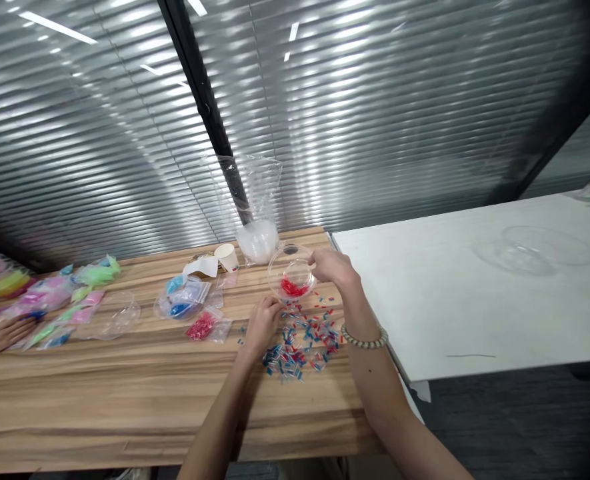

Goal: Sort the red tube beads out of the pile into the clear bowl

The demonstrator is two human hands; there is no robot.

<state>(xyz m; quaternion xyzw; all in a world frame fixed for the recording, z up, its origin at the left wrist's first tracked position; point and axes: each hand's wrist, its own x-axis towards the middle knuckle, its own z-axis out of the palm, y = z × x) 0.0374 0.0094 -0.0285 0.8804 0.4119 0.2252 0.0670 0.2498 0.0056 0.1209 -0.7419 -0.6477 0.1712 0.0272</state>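
Observation:
My right hand [331, 268] pinches the right rim of a clear plastic bowl [277, 263]. The bowl is tilted, and a small heap of red pieces [293, 287] lies inside it. Just below the bowl, my left hand [263, 325] has its fingers curled together close to the bowl's lower edge; whatever is between them is too small to make out. Between my forearms, many loose small tube-like pieces [299, 343] in red, blue and clear are scattered over the wooden table [149, 400].
A bag of white material [258, 241] and a paper cup [227, 257] stand behind. Leftward lie a bag of red pieces [202, 327], a container with blue bags [182, 298] and colourful packets [49, 293] beside another person's hand [12, 333]. Clear lids [529, 257] rest on the white table [425, 293].

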